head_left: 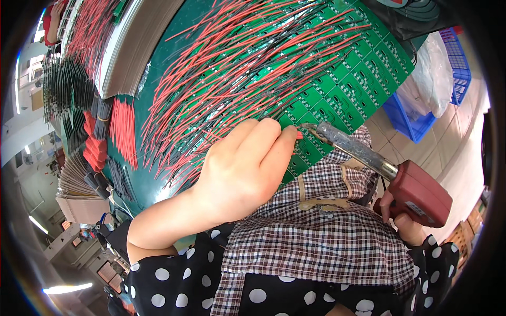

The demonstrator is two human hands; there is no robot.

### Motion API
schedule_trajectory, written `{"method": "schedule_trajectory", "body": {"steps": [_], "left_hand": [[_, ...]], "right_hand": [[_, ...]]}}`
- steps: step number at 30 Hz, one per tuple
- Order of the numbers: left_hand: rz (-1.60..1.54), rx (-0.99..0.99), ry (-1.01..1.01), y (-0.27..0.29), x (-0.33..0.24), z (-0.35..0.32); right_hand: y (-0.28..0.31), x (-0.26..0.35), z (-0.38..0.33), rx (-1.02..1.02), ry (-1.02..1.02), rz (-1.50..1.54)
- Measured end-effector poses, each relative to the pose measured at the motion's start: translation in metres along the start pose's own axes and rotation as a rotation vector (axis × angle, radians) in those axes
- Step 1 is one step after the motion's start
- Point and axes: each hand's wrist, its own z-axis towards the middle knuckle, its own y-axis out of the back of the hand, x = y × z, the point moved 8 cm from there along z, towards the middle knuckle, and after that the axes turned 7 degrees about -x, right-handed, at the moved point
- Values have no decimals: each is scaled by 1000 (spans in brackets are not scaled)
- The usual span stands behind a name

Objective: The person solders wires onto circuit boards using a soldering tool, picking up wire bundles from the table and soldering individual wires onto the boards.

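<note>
Looking down through a fisheye view, we see our left hand (245, 168) curled near the lower edge of a large green circuit board panel (342, 89), its fingertips pinched shut on the end of a thin red wire (299, 135) pressed to the board. Our right hand (400, 218) sits lower right, its grip closed round the dark red handle of a soldering iron (369, 163); only a few fingers show, the rest hidden behind the handle. The iron's long axis runs from that handle up and leftward, its grey barrel narrowing to a tip that meets the board just right of our left fingertips, nearly touching them. So the wire end lies up and left of the right hand, directly at the iron's tip, and the left hand is much the nearer. We count one iron, one panel made of many small identical boards in rows, and too many red and black wires (237, 58) fanned across it to count. The panel lies on a dark green bench (142, 174), with bundled spare wires (124, 129) at the left. A checked apron (316, 237) covers a black polka-dot garment (174, 284) below. A blue crate (416, 116) holding white plastic bags stands on the tiled floor at right.
</note>
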Motion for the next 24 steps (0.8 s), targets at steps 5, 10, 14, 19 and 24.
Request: {"method": "schedule_trajectory", "body": {"steps": [5, 10, 14, 19, 24], "left_hand": [[-5, -7, -12, 1, -1, 1], [-13, -4, -34, 0, -2, 1], [-15, 9, -23, 0, -1, 1], [-11, 42, 3, 0, 0, 0], [-226, -49, 75, 5, 11, 8]], "right_hand": [[11, -8, -1, -20, 29, 98], [6, -8, 0, 95, 38, 16], [-4, 0, -2, 74, 45, 45], [-4, 8, -2, -72, 69, -57], [0, 10, 2, -87, 90, -29]]}}
